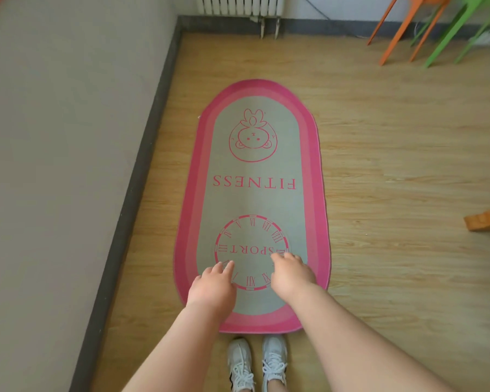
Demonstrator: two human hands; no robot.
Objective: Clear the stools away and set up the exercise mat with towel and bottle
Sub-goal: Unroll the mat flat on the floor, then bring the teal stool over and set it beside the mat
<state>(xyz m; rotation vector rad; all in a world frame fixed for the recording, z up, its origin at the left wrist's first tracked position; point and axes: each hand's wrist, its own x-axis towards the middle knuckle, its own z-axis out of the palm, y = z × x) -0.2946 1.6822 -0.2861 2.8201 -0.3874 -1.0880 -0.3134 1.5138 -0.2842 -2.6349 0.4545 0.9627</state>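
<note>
Head view: mat (252, 202) beneath left hand (212, 287), right hand (290, 274).

Mat (255, 199): matt woven cloth. Floor (393, 165): smooth wood-grain laminate. Stools (425, 29): glossy plastic. Radiator (238, 5): painted metal.

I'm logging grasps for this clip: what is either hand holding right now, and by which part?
Nothing. The left hand and right hand hang over the near end of the mat, loosely curled and empty.

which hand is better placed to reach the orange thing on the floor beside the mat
Probably the right hand: it is over the right side of the mat, nearest the orange thing; the left hand would have to cross.
</note>
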